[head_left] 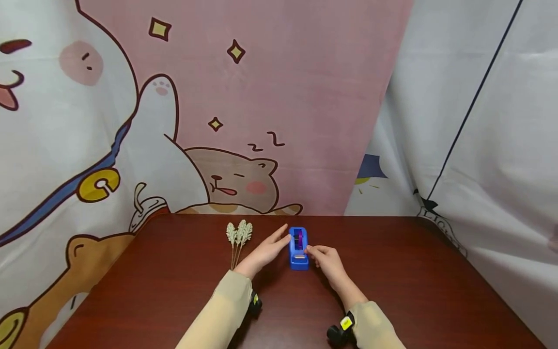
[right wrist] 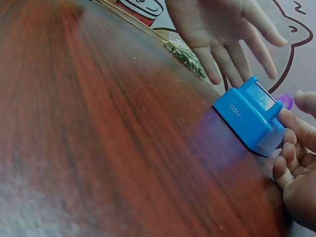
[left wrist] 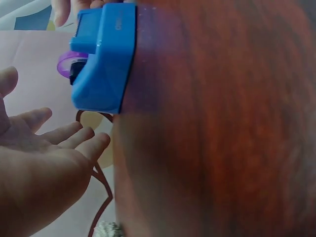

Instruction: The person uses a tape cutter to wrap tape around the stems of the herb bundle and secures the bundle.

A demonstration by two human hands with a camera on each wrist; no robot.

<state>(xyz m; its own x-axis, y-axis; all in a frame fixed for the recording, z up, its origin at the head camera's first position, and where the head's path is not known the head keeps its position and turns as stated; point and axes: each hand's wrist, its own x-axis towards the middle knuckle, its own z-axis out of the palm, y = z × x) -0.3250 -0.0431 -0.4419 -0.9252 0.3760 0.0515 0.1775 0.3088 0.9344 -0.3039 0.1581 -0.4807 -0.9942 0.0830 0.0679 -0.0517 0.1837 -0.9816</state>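
Observation:
A blue tape dispenser (head_left: 299, 264) with a purple-cored roll stands upright on the brown table, its serrated cutter and "deli" lettering visible in the right wrist view. My left hand (head_left: 267, 252) is held at its left side with the fingers spread and nearly straight. A gap shows between that palm and the dispenser in the left wrist view. At the dispenser's right side is my right hand (head_left: 329, 264). Its index finger (right wrist: 295, 122) reaches the dispenser's side, the thumb stands apart, and the other fingers are loosely bent. No tape strip is visible between the fingers.
Several pale dried stalks with leafy heads (head_left: 239, 233) lie left of my left hand, partly behind the forearm. The brown table (head_left: 392, 276) ends at a cartoon-printed cloth (head_left: 305, 97) behind it. Black wrist cameras (head_left: 337, 334) sit below both cuffs.

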